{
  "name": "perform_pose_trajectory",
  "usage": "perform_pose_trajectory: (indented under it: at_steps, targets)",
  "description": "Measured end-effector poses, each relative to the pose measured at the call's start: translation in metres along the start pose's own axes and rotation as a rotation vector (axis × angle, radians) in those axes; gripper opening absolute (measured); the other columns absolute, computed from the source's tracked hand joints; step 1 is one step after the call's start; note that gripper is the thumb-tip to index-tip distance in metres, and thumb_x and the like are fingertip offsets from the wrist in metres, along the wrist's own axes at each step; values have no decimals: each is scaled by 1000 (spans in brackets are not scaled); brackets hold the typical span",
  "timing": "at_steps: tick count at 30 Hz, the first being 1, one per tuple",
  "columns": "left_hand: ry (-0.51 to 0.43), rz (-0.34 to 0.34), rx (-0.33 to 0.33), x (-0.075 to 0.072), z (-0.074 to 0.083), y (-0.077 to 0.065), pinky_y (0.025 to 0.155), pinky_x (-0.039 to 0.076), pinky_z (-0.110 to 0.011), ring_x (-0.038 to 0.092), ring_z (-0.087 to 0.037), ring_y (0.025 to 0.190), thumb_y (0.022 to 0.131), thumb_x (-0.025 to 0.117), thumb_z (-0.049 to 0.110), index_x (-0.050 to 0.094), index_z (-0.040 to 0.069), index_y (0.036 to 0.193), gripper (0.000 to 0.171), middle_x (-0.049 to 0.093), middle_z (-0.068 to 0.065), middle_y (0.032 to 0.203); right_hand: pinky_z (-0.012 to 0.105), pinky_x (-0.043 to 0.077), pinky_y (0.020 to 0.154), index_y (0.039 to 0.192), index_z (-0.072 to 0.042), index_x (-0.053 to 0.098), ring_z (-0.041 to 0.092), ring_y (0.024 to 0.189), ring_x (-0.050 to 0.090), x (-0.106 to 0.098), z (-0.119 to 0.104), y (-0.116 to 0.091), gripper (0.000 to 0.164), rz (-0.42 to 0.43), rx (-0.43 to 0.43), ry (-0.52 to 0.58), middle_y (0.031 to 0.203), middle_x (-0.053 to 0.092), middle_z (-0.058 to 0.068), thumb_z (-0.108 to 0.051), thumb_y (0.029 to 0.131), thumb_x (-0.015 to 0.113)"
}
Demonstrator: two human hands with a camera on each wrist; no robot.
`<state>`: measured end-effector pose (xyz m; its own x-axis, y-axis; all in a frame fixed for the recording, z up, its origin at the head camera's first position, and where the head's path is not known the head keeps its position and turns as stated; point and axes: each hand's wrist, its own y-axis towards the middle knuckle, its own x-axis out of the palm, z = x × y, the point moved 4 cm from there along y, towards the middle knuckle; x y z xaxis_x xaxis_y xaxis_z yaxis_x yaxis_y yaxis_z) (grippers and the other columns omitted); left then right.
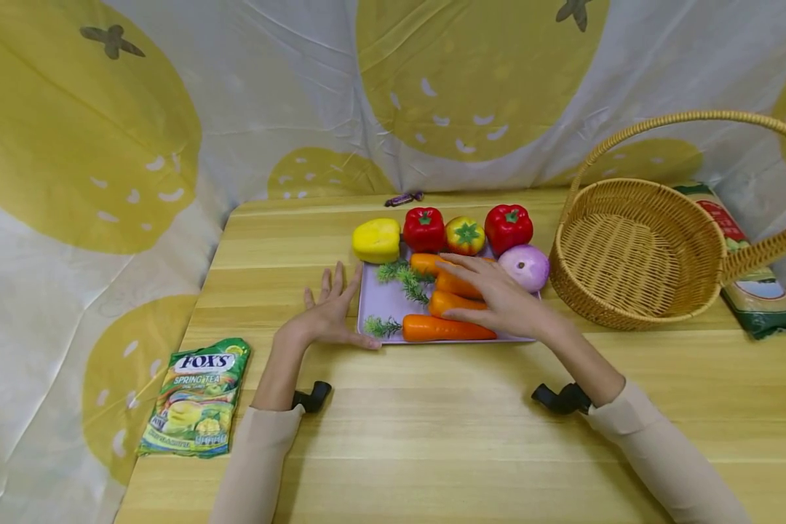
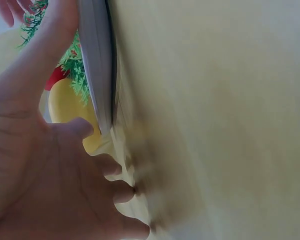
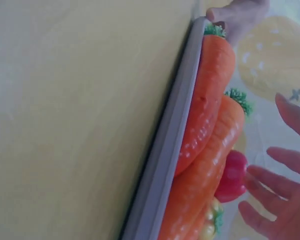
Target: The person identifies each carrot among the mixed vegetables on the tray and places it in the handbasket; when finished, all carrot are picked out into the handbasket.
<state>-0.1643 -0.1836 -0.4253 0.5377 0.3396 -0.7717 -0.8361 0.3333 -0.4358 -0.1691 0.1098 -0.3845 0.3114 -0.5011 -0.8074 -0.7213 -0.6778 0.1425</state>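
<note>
A lilac tray [image 1: 381,297] lies on the wooden table, bearing several orange toy carrots [image 1: 448,329] with green tops. My left hand [image 1: 324,316] spreads its fingers at the tray's left side, thumb by the near left corner. Over the carrots reaches my right hand [image 1: 503,297], fingers extended and gripping nothing; in the right wrist view they look apart from the carrots. Along the tray's far side sit a yellow bell pepper [image 1: 376,241], two red bell peppers [image 1: 424,231] and a yellow-red tomato-like vegetable [image 1: 465,236]. A purple onion [image 1: 525,268] is at the right end.
Right of the tray stands a wicker basket [image 1: 618,247] with a tall handle. A green and red packet [image 1: 766,291] lies behind it. At left is a green Fox's candy bag [image 1: 196,399]. One wrapped candy [image 1: 404,199] lies near the back edge, before a patterned cloth [image 1: 288,94].
</note>
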Motion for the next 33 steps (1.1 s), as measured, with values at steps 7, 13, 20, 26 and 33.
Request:
perform_pose_trajectory:
  at_steps: [7,13,20,26,33]
  targets:
    - [-35,-28,6,-1,0,2,116,-17,-78,-31,-44,155,67,87,70,-16,27,166,148,-33,-21,167,57,44,113,149,-14,57,33,136,53,3,3,-3,66,67,31,56,146,56,12,-33,90,81]
    - [-3,-32,-3,0,-1,4,117,-15,-78,-31,-43,155,70,88,64,-16,26,166,146,-33,-22,167,51,48,103,141,-10,64,32,124,58,6,5,-4,61,112,34,42,133,62,12,-26,86,86]
    - [13,-15,-3,7,-12,13,114,-15,-81,-33,-41,154,62,87,74,-18,33,164,152,-36,-18,166,45,49,94,136,-9,69,27,111,62,10,5,-3,55,121,28,57,122,65,10,-24,86,86]
    - [1,-20,-7,7,-10,12,114,-15,-81,-35,-40,153,61,84,79,-20,35,163,152,-38,-17,165,41,51,88,134,-10,70,24,102,65,14,4,-2,52,96,75,92,119,65,9,-25,86,86]
    - [6,-53,-25,1,-2,6,116,-15,-79,-33,-42,154,69,87,68,-17,28,165,148,-34,-21,166,38,50,83,133,-13,71,22,95,62,18,3,-2,50,72,120,33,116,65,5,-28,87,85]
